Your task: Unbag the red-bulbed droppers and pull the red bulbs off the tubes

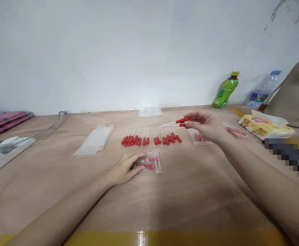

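My left hand (127,169) is closed on a clear zip bag (158,164) lying on the table, with red-bulbed droppers inside it. Raised above the table to the right, my right hand (203,124) pinches a couple of droppers (181,121) by their red bulbs, their thin clear stems pointing left. Between the hands lies a row of loose droppers (131,139), bulbs toward me and stems away. Just under my right hand rests another filled zip bag (199,138), partly covered by it. A stack of flat zip bags (95,140) is at the left.
Against the wall stand a green bottle (226,90) and a clear water bottle (264,89), beside a beige bag (295,95). A yellow tissue pack (267,126) lies at right. At left are a power strip (11,150) with cables and pink packs (7,121).
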`<state>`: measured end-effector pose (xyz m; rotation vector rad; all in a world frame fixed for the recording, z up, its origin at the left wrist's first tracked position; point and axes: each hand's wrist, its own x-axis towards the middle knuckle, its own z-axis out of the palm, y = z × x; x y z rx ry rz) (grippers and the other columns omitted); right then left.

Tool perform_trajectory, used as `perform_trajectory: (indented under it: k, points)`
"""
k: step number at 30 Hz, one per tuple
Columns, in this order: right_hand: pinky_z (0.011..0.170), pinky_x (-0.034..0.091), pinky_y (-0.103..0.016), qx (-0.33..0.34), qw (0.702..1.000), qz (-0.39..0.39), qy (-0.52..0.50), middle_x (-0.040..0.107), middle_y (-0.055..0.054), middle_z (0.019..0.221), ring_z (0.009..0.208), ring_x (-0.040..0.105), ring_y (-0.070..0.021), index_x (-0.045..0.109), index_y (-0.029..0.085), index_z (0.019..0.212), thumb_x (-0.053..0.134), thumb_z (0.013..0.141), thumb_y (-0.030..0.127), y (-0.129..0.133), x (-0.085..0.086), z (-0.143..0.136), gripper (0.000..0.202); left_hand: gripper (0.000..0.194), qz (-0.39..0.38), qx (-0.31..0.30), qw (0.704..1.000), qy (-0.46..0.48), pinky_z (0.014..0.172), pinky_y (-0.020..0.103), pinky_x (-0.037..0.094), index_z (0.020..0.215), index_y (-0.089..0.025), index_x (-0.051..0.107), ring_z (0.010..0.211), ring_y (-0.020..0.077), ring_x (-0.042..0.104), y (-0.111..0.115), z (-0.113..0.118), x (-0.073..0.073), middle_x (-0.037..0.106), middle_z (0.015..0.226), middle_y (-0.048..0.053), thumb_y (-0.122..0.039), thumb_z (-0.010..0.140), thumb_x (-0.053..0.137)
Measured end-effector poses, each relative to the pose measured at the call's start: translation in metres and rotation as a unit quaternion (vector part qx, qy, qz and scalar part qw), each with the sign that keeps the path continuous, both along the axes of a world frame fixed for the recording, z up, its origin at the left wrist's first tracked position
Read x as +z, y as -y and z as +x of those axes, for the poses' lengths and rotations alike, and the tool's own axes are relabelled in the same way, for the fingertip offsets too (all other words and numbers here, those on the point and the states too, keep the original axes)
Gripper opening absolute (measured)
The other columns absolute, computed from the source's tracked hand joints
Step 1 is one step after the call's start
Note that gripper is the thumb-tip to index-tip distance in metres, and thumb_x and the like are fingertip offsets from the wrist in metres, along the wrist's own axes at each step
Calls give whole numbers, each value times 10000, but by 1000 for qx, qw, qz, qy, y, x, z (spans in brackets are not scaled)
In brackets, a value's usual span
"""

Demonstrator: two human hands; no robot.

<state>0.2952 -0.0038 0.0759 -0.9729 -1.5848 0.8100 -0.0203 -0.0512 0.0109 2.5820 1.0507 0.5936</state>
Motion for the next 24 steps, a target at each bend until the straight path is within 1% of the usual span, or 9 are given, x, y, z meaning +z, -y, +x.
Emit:
perform_trajectory:
  k: [2,3,5,7,11,15,17,21,24]
  points:
    - [741,529,-358,-68,989,113,64,679,-56,879,805,636,-179,619,175,925,619,745,263,-6,-12,-12,200,349,-1,5,1000,-3,869,336,421,1199,-228,424,1001,181,543,0,0,0,556,1155,58,-329,869,475]
    - [744,523,-356,-75,976,169,115,675,-58,885,807,629,-178,626,177,924,589,768,239,-10,-19,-19,172,348,-1,7,1000,-4,868,335,421,1199,-231,423,996,181,545,0,0,0,557,1154,57,-329,869,474]
    - [763,502,-360,-61,936,263,227,665,-72,889,832,604,-187,637,175,917,519,806,182,-17,-34,-33,162,350,0,8,1000,-5,861,334,424,1199,-231,422,989,184,548,0,1,0,560,1148,58,-332,868,475]
    - [769,488,-353,-44,898,314,305,655,-85,905,853,582,-194,630,171,947,465,822,131,-22,-46,-44,211,350,1,7,1000,-4,860,335,426,1198,-229,422,991,187,547,0,1,0,559,1150,62,-333,867,474]
    - [776,465,-340,-48,855,332,395,634,-113,966,890,543,-208,609,140,996,403,829,59,-30,-60,-58,278,340,0,4,1000,0,852,326,431,1190,-226,429,990,185,548,0,1,0,560,1146,64,-328,869,471]
    - [757,447,-320,-33,832,324,449,633,-117,949,858,527,-205,614,120,972,395,831,44,-33,-66,-64,272,345,1,1,1000,2,858,324,428,1195,-226,430,993,182,546,0,0,-1,561,1146,62,-329,868,472]
    - [752,437,-310,-27,829,318,460,637,-109,934,845,524,-200,610,121,979,411,840,65,-34,-69,-65,249,348,0,1,1000,2,858,323,429,1196,-227,429,990,180,547,0,0,-1,562,1145,60,-331,867,474]
    - [741,416,-296,-21,833,302,463,645,-86,921,852,523,-197,602,138,993,431,863,130,-35,-76,-69,215,345,1,5,1000,3,851,322,432,1189,-228,434,965,176,556,0,1,0,569,1131,56,-333,863,481]
    - [762,395,-316,-30,841,281,462,656,-81,912,860,526,-203,598,153,1012,463,867,210,-32,-75,-71,206,343,-2,6,1000,1,850,319,430,1186,-230,435,969,176,554,1,2,1,568,1136,55,-335,863,482]
